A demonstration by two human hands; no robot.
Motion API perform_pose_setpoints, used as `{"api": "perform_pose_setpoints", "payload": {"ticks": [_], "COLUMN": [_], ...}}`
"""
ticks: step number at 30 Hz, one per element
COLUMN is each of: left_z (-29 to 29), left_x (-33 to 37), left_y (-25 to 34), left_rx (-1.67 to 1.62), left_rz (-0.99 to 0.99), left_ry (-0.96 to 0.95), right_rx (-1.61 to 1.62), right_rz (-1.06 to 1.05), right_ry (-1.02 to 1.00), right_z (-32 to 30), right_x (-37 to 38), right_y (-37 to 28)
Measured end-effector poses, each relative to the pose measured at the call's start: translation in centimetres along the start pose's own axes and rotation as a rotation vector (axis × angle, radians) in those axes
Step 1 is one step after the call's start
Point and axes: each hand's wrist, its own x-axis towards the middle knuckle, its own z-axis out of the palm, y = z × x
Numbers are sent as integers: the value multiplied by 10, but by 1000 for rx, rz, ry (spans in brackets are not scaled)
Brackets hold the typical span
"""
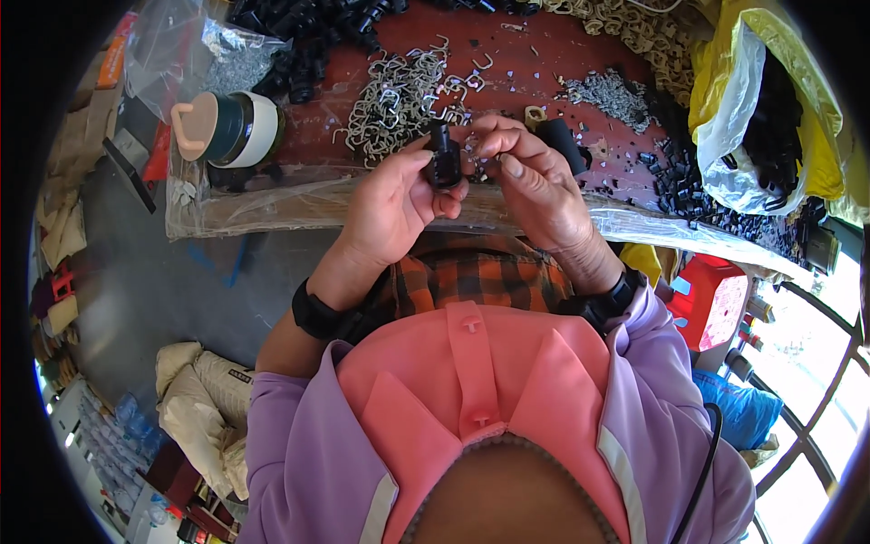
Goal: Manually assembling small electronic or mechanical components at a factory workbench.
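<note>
1. A small black plastic part (443,159) is gripped upright between the thumb and fingers of the left hand (399,204), above the near edge of the red table (544,54); the part is raised off the tabletop.
2. The right hand (535,181) is brought against the same part from the right; its fingertips are pinched together beside the part's upper end; whether something small is nipped between them cannot be told.
3. A heap of bent silver wire clips (399,95) is seen just behind the hands; a smaller pile of grey metal bits (612,95) lies to the right.
4. Loose black parts (689,190) are scattered at the table's right side, near a yellow bag (816,136).
5. A capped dark-green and white container (231,127) lies on its side to the left.
</note>
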Motion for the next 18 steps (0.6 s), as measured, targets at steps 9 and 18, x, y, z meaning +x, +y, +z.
{"api": "perform_pose_setpoints", "payload": {"ticks": [9, 18], "left_z": [-7, -6], "left_x": [-2, -3], "left_y": [-3, -5], "left_rx": [156, 166], "left_rz": [40, 33], "left_ry": [-22, 11], "right_rx": [-790, -1175], "right_rz": [-216, -265], "right_ry": [-128, -156], "right_z": [-2, 5], "right_x": [0, 0], "right_y": [-10, -12]}}
